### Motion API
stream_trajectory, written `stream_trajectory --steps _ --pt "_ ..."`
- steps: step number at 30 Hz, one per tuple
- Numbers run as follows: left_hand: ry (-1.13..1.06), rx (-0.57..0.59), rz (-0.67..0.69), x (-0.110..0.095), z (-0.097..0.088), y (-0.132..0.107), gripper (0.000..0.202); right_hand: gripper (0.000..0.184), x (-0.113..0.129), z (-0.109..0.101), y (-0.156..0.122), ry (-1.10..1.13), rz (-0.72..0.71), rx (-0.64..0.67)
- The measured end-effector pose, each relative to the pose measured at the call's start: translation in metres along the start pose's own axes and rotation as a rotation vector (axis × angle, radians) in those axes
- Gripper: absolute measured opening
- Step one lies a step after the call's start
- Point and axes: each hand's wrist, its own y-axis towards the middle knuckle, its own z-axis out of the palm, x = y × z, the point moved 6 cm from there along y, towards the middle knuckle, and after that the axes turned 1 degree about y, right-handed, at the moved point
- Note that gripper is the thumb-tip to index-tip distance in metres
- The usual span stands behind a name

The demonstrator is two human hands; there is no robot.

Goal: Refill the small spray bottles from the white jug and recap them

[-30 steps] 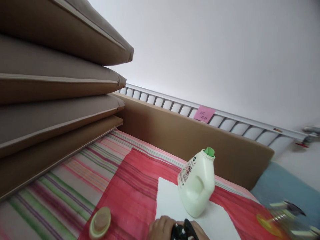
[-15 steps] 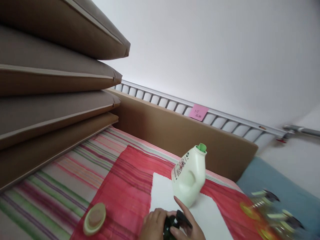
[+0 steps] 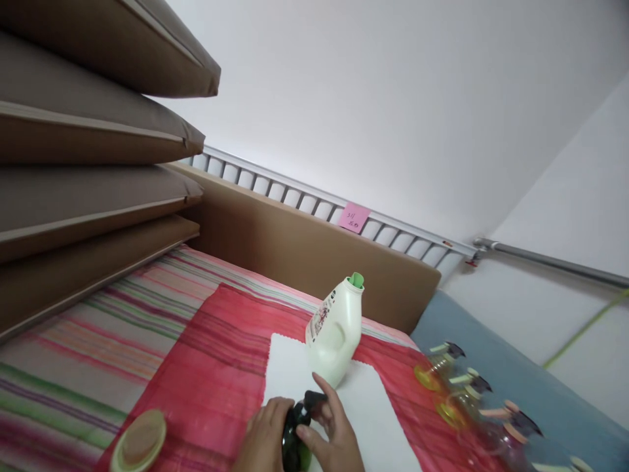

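Note:
At the bottom centre, a dark green pump bottle (image 3: pixel 291 440) with a black top is between my hands. My left hand (image 3: pixel 264 434) is wrapped round the bottle's body from the left. The fingers of my right hand (image 3: pixel 330 434) close round the neck and black pump top (image 3: pixel 312 400), the thumb pressing on the front and the index finger raised above. Just beyond stands a pale green jug (image 3: pixel 339 337) with an open green mouth, on a white scallop-edged sheet (image 3: pixel 358 393). The lower part of the pump bottle is partly hidden by my hands.
Several bottles with pump-like tops stand at the right, including a yellow-based one (image 3: pixel 432 373). A round cream lid-like object (image 3: pixel 140 442) lies at lower left on the red cloth (image 3: pixel 221 354). Stacked brown cushions (image 3: pixel 98 137) rise at the left; a brown board (image 3: pixel 295 242) stands behind.
The view has shifted right, so things appear further left and more bottles show at the right. Both hands still hold the pump bottle, which shows slightly more.

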Motion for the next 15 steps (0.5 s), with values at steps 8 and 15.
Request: stream_trajectory --steps 8,15 --pt "-0.026 -0.073 0.059 -0.009 -0.003 -0.007 0.070 0.080 0.016 -0.003 -0.013 -0.270 -0.001 -0.146" --pt "-0.073 -0.111 0.076 -0.016 -0.012 -0.014 0.067 0.077 0.033 0.009 -0.014 -0.215 -0.031 0.150"
